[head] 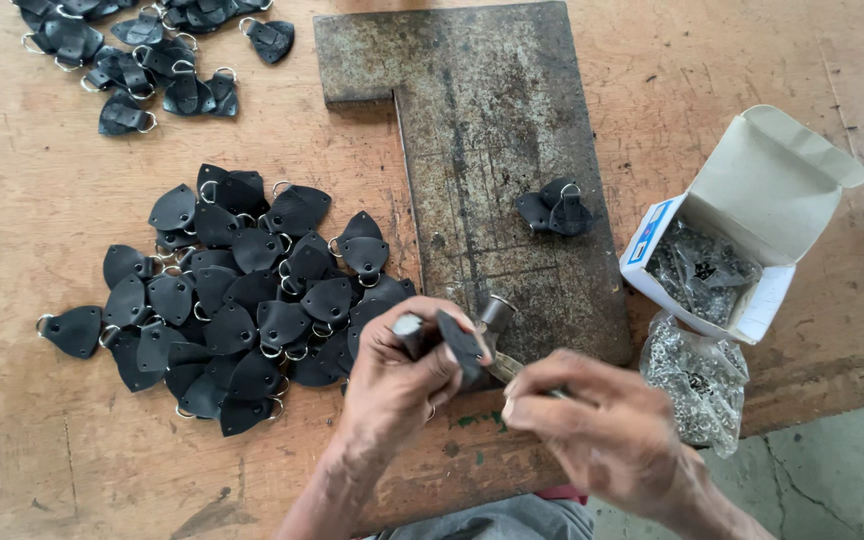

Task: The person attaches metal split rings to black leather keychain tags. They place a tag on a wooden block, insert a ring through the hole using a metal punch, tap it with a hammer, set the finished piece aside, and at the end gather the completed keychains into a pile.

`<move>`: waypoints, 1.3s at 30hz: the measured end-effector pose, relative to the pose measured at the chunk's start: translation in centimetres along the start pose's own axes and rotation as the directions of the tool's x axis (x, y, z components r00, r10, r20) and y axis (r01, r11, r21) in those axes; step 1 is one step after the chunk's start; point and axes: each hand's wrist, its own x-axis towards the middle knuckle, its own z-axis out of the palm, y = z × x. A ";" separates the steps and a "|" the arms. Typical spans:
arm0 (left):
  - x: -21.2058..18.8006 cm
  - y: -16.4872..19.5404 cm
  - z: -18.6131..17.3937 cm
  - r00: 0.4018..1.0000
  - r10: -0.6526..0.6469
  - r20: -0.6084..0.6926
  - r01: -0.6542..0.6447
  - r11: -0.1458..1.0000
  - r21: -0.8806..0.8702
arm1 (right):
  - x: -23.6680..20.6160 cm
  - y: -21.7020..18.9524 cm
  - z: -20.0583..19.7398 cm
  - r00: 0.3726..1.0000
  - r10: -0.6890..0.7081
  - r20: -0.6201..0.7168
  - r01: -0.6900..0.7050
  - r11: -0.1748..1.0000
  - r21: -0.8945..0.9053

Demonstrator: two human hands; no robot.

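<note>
Hands meet at about six o'clock on the wooden bench [12, 440]. From where I stand, the left hand [397, 375] is curled tight around one black leather tab [460, 345], thumb and fingers pinching it so its edge stands up between them. The right hand [602, 425] is closed round a slim metal tool [504, 368] whose tip touches the tab; how firmly it grips I cannot tell, since the fingers hide most of it. Just above the tab, a short metal punch [495, 311] stands on the near edge of the one rusty steel plate [497, 150], which runs from the centre up to twelve o'clock.

One finished pair of tabs with a ring [555, 211] lies alone on that plate, toward two o'clock of the hands. At nine to ten o'clock sits the big heap of black tabs with metal rings [242, 300], too many and too overlapped to count, several dozen at a glance. A second, smaller heap [147, 55] lies at eleven o'clock, cut by the frame edge.

At three o'clock there is one open white cardboard box [772, 190] holding small metal parts, and just below it one clear plastic bag [697, 375] of the same bits, right beside the right hand.
</note>
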 end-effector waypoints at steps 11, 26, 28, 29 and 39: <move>-0.7 0.2 0.3 0.985 -0.085 0.150 0.079 0.996 0.044 | 0.4 -1.2 0.4 0.964 0.020 -0.266 -0.043 0.996 -0.078; -0.4 1.2 3.1 0.970 0.240 0.027 -0.177 0.631 0.755 | 1.6 1.7 0.7 0.971 0.189 -0.149 -0.216 0.958 -0.189; -0.4 1.4 3.4 0.986 0.163 -0.046 -0.077 0.668 0.740 | 3.3 3.8 -0.4 0.969 0.190 -0.160 -0.242 0.870 -0.431; -0.6 1.4 3.4 0.987 0.144 -0.066 -0.048 0.670 0.741 | 4.2 4.8 -0.4 0.981 0.144 -0.133 -0.191 0.855 -0.482; -0.1 0.8 2.5 0.962 0.100 -0.254 0.070 0.808 0.585 | 9.3 9.8 2.0 0.999 0.031 -0.020 -0.037 0.813 -0.581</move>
